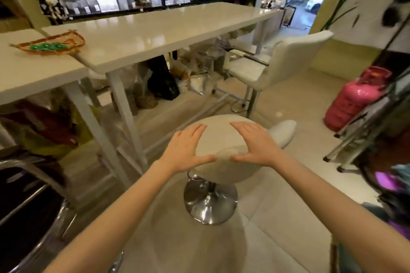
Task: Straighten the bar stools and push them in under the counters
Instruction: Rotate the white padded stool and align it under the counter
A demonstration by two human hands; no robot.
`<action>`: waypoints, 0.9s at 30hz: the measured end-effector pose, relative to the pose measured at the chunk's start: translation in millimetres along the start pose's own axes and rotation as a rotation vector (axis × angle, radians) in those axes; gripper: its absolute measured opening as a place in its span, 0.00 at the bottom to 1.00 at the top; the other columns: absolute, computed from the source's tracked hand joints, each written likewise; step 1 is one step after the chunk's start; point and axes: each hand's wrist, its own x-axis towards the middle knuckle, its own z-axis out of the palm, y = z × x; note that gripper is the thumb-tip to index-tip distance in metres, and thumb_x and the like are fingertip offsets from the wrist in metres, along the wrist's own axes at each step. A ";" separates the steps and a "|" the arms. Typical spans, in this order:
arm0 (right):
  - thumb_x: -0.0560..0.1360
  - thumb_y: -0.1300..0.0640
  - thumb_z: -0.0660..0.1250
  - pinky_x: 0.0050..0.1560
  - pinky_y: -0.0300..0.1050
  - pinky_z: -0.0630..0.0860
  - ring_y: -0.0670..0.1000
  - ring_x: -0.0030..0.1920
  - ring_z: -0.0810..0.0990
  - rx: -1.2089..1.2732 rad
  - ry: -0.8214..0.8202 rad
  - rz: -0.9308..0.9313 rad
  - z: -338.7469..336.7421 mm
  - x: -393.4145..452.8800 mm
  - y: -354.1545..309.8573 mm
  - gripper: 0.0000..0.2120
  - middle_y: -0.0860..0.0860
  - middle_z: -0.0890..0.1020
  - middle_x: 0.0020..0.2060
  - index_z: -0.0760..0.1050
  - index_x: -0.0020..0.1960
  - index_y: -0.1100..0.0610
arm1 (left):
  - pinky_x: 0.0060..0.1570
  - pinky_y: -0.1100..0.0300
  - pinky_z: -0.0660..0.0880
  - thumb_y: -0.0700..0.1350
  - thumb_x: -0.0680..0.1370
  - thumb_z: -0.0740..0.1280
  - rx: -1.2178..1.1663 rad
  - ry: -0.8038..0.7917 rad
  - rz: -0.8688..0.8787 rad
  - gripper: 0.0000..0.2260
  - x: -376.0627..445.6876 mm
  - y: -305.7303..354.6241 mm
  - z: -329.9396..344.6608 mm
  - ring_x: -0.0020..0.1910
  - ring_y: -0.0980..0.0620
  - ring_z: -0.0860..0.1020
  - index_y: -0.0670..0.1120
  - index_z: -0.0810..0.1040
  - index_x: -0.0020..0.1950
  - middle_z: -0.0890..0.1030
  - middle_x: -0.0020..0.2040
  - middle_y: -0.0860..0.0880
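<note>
A white bar stool (pixel 224 137) on a chrome round base (pixel 210 203) stands on the floor in front of the white counter (pixel 155 31), out from under it, its low backrest pointing right. My left hand (pixel 187 148) and my right hand (pixel 255 143) lie flat on its seat with straight fingers and thumbs spread along the near edge. A second white stool (pixel 277 62) with a tall back and armrests stands farther right, partly under the counter's end. A black stool (pixel 24 206) with a chrome frame is at the lower left.
Bags and sacks (pixel 164 80) fill the floor under the counter. A woven tray (pixel 53 43) with green items lies on the counter at left. A pink gas cylinder (pixel 355 97) and a metal rack (pixel 366 131) stand at right. Shelves of packets (pixel 133 0) line the back wall.
</note>
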 end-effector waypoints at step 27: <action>0.59 0.36 0.74 0.71 0.49 0.53 0.54 0.71 0.62 -0.064 -0.208 -0.229 41.0 7.0 233.4 0.51 0.54 0.66 0.72 0.59 0.73 0.56 | 0.61 0.51 0.67 0.74 0.62 0.53 -0.033 -0.238 -0.036 0.49 141.6 119.8 136.3 0.65 0.47 0.70 0.44 0.59 0.73 0.69 0.70 0.46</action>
